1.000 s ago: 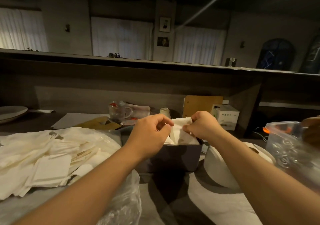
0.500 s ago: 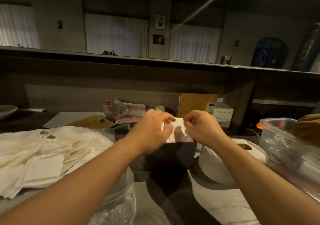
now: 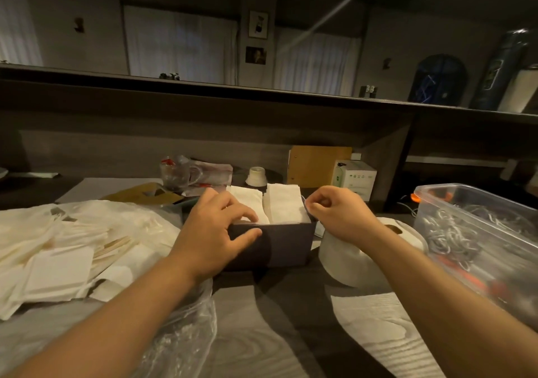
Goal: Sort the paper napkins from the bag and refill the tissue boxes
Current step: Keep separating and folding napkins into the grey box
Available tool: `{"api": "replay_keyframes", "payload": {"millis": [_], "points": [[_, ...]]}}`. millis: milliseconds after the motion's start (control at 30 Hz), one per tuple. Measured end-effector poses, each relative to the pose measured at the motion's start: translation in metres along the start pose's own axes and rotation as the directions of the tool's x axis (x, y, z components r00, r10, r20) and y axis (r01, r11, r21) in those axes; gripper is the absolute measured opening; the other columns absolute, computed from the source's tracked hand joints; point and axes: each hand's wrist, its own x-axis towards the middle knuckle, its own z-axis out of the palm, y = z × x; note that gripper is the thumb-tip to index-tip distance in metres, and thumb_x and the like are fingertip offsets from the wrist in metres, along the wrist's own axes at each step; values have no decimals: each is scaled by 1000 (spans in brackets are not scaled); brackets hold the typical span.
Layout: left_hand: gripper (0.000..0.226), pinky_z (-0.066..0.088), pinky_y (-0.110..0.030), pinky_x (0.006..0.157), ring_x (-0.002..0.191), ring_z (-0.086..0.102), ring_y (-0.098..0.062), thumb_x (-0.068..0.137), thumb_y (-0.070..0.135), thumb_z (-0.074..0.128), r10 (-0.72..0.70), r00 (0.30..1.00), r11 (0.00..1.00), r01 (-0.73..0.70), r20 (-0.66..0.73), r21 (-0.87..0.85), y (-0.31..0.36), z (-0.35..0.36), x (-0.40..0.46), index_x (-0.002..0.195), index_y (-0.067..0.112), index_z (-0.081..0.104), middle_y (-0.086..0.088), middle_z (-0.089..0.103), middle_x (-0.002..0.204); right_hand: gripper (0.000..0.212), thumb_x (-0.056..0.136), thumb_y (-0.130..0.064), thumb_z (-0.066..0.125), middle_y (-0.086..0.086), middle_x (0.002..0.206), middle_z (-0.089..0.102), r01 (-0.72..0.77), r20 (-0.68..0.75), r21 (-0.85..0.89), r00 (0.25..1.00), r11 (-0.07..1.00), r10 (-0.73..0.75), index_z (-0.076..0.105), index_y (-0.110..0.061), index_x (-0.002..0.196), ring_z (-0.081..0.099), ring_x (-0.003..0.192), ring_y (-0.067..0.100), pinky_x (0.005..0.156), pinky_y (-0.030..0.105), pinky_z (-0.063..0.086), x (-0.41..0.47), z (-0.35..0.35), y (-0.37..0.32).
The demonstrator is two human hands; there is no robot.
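A dark tissue box (image 3: 283, 245) stands on the table in front of me, with two stacks of white napkins (image 3: 283, 204) upright inside it. My left hand (image 3: 217, 232) rests on the box's near left corner, thumb on the front wall and fingers over the left stack. My right hand (image 3: 339, 214) is at the box's right rim, fingertips pinched at the edge of the right stack. At the left a clear plastic bag (image 3: 180, 339) lies open with a heap of loose napkins (image 3: 62, 261) on it.
A white paper roll (image 3: 353, 262) stands right of the box, its loose sheet (image 3: 384, 331) trailing toward me. A clear plastic tub (image 3: 477, 232) of cords sits far right. Behind the box are a glass mug (image 3: 176, 172), a small white box (image 3: 353, 178) and a brown board (image 3: 317, 163).
Both hands held one napkin above the box before. They have parted: the napkin now stands in the box, my left hand has dropped to the box's corner, my right to its right rim.
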Motion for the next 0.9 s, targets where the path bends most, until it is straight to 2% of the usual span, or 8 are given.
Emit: {"api": "replay_keyframes", "payload": {"millis": [200,367,467,567,633,733,833,900], "points": [[24,37,-19,74,91,43,-9,83,47,79,10,1000,1000,-10,3,7,-4,-1,-5,94,32,63,18,51,91,15,102,-29,60,-12,103,69,13,52,-37,999,999,-11,72,-30,111,63,91,7,65,11,45,-10,2,1],[30,37,-21,67,82,45,-5,89,60,53,-11,1000,1000,12,-28,9,-10,-8,-12,80,32,59,21,50,78,14,103,-29,59,-11,105,68,32,70,-16,997,999,-31,69,-31,113,64,92,9,74,15,51,-15,6,-3],[24,40,-16,68,85,53,-5,95,49,54,-187,974,965,157,-130,-211,-6,-17,-13,83,30,62,17,56,84,14,102,-26,60,-11,105,66,52,4,-35,999,998,-52,64,-31,115,62,90,10,72,14,51,-17,8,-6],[12,43,-18,71,92,58,-8,105,27,53,-511,848,821,434,-141,-370,-10,-25,10,100,27,63,9,64,102,12,100,-24,63,-13,98,63,82,-130,-5,988,997,-82,59,-32,108,60,85,9,68,11,46,-21,11,-16],[19,45,-23,79,101,57,-13,104,13,52,-557,830,827,550,-35,-118,-28,-27,27,111,26,64,5,62,115,11,99,-25,65,-14,95,62,119,-219,23,969,993,-111,58,-32,104,60,83,8,71,13,49,-24,18,-26],[40,48,-31,89,113,57,-22,97,1,54,-498,829,856,424,254,297,-53,-22,44,127,26,65,-1,58,126,6,99,-26,65,-11,94,65,152,-328,81,937,985,-117,61,-30,101,61,83,10,79,24,58,-27,31,-41],[36,52,-33,95,109,62,-22,97,12,61,-492,701,848,252,516,466,-74,-9,47,131,25,63,-4,63,126,4,99,-28,64,-10,91,65,146,-354,84,929,986,-108,60,-30,99,61,82,10,82,33,60,-26,41,-49],[23,48,-30,95,102,60,-17,100,25,62,-528,589,840,252,613,481,-82,1,41,122,25,66,-2,66,125,9,98,-28,65,-12,89,63,147,-327,8,935,989,-136,57,-33,95,59,83,11,86,39,58,-27,49,-48]]}}
